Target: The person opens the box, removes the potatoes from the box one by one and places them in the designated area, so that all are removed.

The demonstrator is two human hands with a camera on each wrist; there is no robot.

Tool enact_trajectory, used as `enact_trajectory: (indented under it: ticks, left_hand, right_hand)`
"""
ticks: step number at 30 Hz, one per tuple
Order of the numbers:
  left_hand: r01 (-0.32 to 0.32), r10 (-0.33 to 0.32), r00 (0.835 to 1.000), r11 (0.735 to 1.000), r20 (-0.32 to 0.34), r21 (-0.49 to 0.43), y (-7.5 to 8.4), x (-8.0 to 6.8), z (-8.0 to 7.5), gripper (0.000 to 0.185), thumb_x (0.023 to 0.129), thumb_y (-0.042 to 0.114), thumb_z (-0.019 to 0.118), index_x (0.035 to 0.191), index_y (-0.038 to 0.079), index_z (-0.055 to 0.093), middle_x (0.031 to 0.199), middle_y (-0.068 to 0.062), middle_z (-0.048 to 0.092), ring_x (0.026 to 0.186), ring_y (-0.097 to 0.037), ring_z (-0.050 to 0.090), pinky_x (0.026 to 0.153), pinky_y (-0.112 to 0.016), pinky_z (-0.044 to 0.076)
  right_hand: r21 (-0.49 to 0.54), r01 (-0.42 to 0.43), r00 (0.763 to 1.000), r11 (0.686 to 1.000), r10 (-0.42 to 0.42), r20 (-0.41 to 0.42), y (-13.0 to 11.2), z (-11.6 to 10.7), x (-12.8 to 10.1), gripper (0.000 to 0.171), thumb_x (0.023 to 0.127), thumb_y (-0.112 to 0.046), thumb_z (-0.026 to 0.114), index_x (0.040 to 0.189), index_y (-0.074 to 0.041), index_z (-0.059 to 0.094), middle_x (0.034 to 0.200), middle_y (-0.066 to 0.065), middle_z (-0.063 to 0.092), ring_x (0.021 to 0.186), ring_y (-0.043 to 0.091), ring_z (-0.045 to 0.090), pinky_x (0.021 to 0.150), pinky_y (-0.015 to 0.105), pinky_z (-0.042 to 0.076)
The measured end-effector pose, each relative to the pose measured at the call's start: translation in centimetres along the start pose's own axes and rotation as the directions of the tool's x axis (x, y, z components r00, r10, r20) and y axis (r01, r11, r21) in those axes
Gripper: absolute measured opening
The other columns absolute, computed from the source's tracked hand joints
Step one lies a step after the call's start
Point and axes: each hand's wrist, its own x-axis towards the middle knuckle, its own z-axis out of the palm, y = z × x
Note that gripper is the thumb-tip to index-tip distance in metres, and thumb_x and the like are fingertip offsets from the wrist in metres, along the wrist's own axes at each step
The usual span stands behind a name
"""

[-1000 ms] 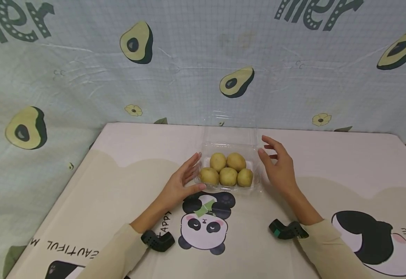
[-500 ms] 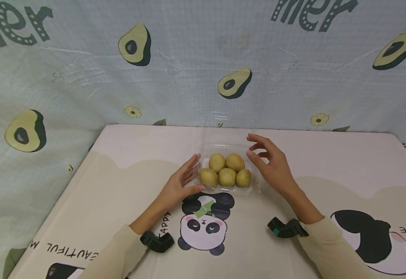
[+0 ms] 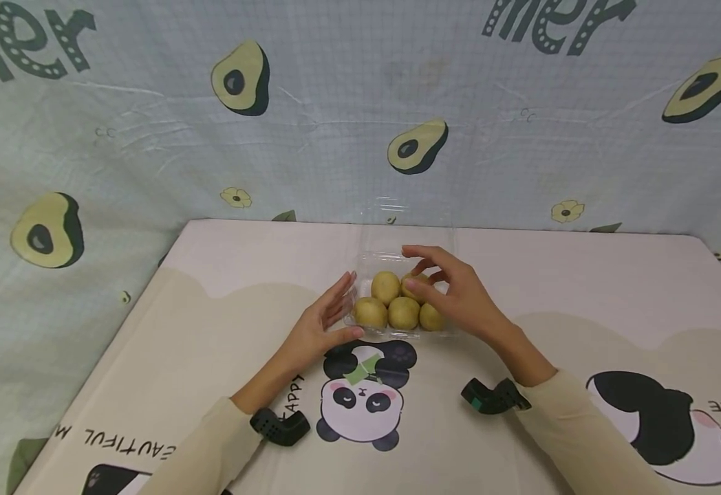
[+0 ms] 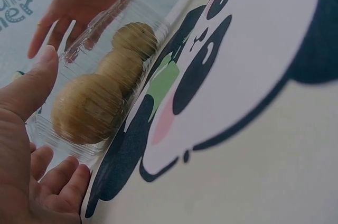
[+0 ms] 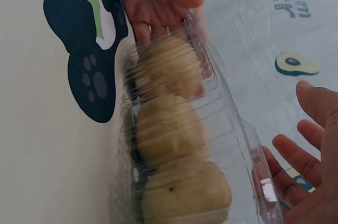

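Head view is showing five potatoes (image 3: 403, 313) sitting in one clear box (image 3: 374, 260), left hand (image 3: 320, 323) resting open-fingered against its left side, right hand (image 3: 459, 295) hovering relaxed above.

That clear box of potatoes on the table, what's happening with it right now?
A person sits at a table covered with a panda-print cloth, working on a clear plastic box holding five potatoes. The box's lid stands open at the back. The left hand rests open against the box's left side, steadying it. The right hand hovers over the potatoes on the right, fingers spread and loosely bent, holding nothing so far.
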Motion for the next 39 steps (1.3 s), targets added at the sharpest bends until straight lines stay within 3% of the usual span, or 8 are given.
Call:
enact_trajectory:
  ticks: [8,13,21,30,39]
  left_hand:
    - [0.010,-0.010,1.000,1.000,0.003,0.003,0.0,0.0,0.0,0.092,0.084,0.029,0.076,0.154,0.012,0.019,0.157,-0.005,0.020,0.139,-0.024,0.028,0.109,-0.030,0.031]
    - [0.022,-0.022,1.000,1.000,0.005,-0.010,0.4,0.0,0.1,0.088,0.086,0.021,0.074,0.154,0.011,0.018,0.157,-0.005,0.020,0.140,-0.025,0.028,0.109,-0.031,0.031]
    - [0.023,-0.023,1.000,1.000,0.001,-0.008,-0.2,0.1,0.1,0.089,0.084,0.024,0.075,0.154,0.015,0.020,0.157,-0.001,0.022,0.139,-0.022,0.030,0.108,-0.027,0.032]
    - [0.008,-0.008,1.000,1.000,0.006,-0.016,0.0,0.0,0.0,0.088,0.085,0.015,0.074,0.154,0.014,0.020,0.157,-0.001,0.022,0.139,-0.022,0.030,0.108,-0.028,0.032]
    - [0.010,-0.009,1.000,1.000,0.009,-0.011,-0.1,0.1,0.1,0.088,0.085,0.014,0.074,0.154,0.015,0.019,0.157,-0.001,0.021,0.139,-0.020,0.031,0.108,-0.026,0.032]
  right_hand:
    - [-0.006,0.006,0.996,1.000,-0.006,0.093,-0.4,0.9,0.6,0.055,0.088,-0.015,0.071,0.138,-0.014,0.050,0.130,0.008,0.057,0.098,0.019,0.059,0.085,0.039,0.054]
    - [0.022,-0.006,0.988,1.000,0.002,0.156,-0.5,1.2,1.2,0.056,0.086,-0.014,0.073,0.138,-0.013,0.050,0.132,0.006,0.056,0.099,0.022,0.058,0.087,0.040,0.053]
    - [-0.011,0.031,0.968,0.999,-0.027,0.250,-0.5,1.8,1.7,0.052,0.085,-0.017,0.074,0.133,-0.012,0.055,0.117,0.007,0.061,0.084,0.024,0.053,0.064,0.033,0.050]
    - [-0.057,0.037,0.934,0.998,-0.014,0.358,0.1,2.2,2.1,0.050,0.083,-0.017,0.076,0.128,-0.006,0.059,0.124,0.005,0.060,0.110,0.019,0.055,0.094,0.035,0.049]
    - [-0.122,0.068,0.916,0.990,-0.014,0.401,0.0,2.3,2.2,0.046,0.082,-0.020,0.077,0.125,-0.010,0.064,0.122,-0.001,0.061,0.104,0.016,0.052,0.091,0.035,0.046]
